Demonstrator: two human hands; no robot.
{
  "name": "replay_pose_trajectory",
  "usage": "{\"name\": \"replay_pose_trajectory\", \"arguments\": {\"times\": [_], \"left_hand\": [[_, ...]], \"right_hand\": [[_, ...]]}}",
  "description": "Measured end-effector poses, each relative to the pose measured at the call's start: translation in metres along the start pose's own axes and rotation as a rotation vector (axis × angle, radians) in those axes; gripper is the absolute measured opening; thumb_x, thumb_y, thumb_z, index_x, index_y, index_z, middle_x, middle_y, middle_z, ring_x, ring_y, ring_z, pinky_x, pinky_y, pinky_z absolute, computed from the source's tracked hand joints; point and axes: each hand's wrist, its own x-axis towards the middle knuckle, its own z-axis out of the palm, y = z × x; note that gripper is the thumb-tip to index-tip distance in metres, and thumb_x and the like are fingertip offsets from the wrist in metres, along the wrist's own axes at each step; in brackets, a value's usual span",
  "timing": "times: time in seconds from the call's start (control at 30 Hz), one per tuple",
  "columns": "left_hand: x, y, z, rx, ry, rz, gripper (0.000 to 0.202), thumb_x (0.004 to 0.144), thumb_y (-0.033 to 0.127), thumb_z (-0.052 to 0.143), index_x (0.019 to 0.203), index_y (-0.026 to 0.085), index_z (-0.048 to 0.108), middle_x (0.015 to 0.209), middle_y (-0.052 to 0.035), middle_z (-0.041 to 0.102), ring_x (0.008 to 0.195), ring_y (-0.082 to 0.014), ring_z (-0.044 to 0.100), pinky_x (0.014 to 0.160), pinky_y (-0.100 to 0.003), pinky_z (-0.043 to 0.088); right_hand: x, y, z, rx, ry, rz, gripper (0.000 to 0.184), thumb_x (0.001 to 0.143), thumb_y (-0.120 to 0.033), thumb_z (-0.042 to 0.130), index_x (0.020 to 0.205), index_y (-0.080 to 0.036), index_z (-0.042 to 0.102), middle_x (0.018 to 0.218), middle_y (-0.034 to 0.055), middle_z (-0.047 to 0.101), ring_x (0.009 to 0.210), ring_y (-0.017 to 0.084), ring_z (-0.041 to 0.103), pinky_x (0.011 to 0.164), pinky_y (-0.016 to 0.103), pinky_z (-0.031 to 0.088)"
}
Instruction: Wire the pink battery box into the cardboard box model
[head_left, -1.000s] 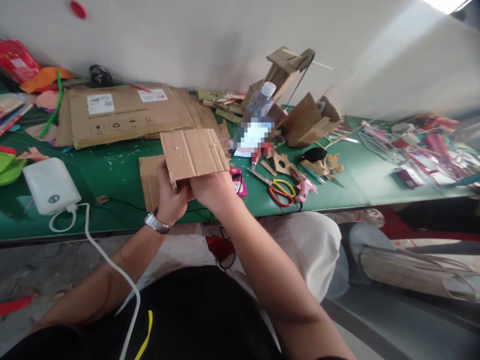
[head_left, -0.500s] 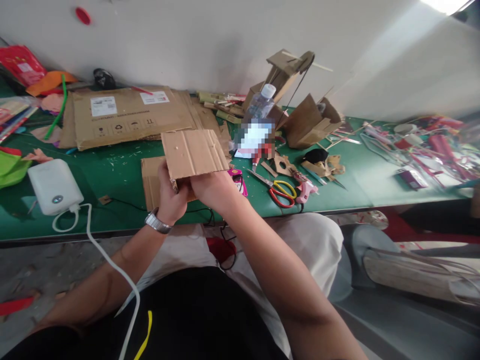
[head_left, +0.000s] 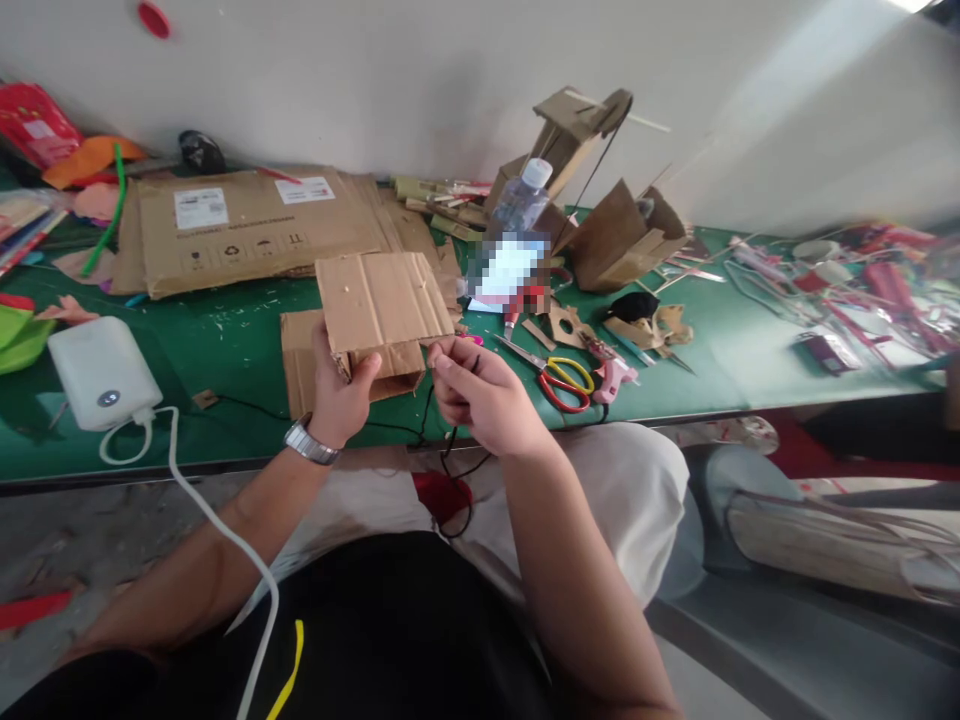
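My left hand, with a metal watch at the wrist, grips a folded cardboard box from its left side, thumb at the near edge. The box has a flat ribbed top and an opening facing me. Just off its right corner, my right hand is closed in a pinch on a thin black cord, which runs down from the fingers over the table edge. Part of the cord is hidden by the hand. Behind my left hand lies another cardboard piece on the green table.
Scissors with red and yellow handles and a pink glue gun lie to the right. A white power bank with a cable is at left. Behind stand a plastic bottle, a phone and a flattened carton.
My right hand has come out from under the cardboard box to its right, pinching the black cord. The box's near opening now shows. My left hand keeps its hold.
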Motion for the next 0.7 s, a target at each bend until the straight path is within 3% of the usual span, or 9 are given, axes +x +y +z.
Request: {"name": "replay_pose_trajectory", "arguments": {"times": [0.1, 0.33, 0.53, 0.7], "left_hand": [[0.0, 0.005, 0.0, 0.008, -0.007, 0.011, 0.059, 0.091, 0.044, 0.073, 0.142, 0.021, 0.055, 0.14, -0.016, 0.067, 0.146, -0.0351, 0.054, 0.128, -0.056, 0.039], [0.0, 0.006, 0.001, -0.029, 0.021, -0.018, 0.054, 0.088, 0.044, 0.076, 0.134, 0.021, 0.059, 0.144, -0.018, 0.064, 0.152, -0.038, 0.048, 0.126, -0.059, 0.041], [0.0, 0.008, 0.002, -0.063, 0.02, -0.04, 0.061, 0.085, 0.053, 0.079, 0.133, 0.02, 0.059, 0.143, -0.019, 0.065, 0.151, -0.039, 0.047, 0.127, -0.059, 0.04], [0.001, 0.005, 0.0, -0.053, -0.023, -0.035, 0.066, 0.087, 0.056, 0.077, 0.139, 0.021, 0.056, 0.142, -0.0178, 0.066, 0.152, -0.0372, 0.048, 0.128, -0.057, 0.04]], "right_hand": [[-0.008, -0.005, 0.003, 0.133, -0.041, -0.011, 0.027, 0.096, -0.044, 0.072, 0.098, -0.021, 0.057, 0.06, -0.0129, 0.034, 0.048, 0.005, 0.02, 0.043, 0.019, 0.02], [-0.022, -0.017, 0.008, 0.234, -0.06, -0.018, 0.022, 0.097, -0.038, 0.072, 0.096, -0.018, 0.063, 0.061, -0.0117, 0.035, 0.048, 0.004, 0.021, 0.042, 0.018, 0.018], [-0.029, -0.017, 0.005, 0.219, -0.042, -0.016, 0.029, 0.094, -0.043, 0.078, 0.102, -0.017, 0.066, 0.06, -0.0121, 0.034, 0.048, 0.004, 0.021, 0.042, 0.019, 0.016], [-0.037, -0.015, 0.0, 0.156, -0.035, -0.052, 0.028, 0.09, -0.037, 0.085, 0.091, -0.019, 0.064, 0.062, -0.0109, 0.041, 0.045, 0.003, 0.026, 0.042, 0.019, 0.021]]}}
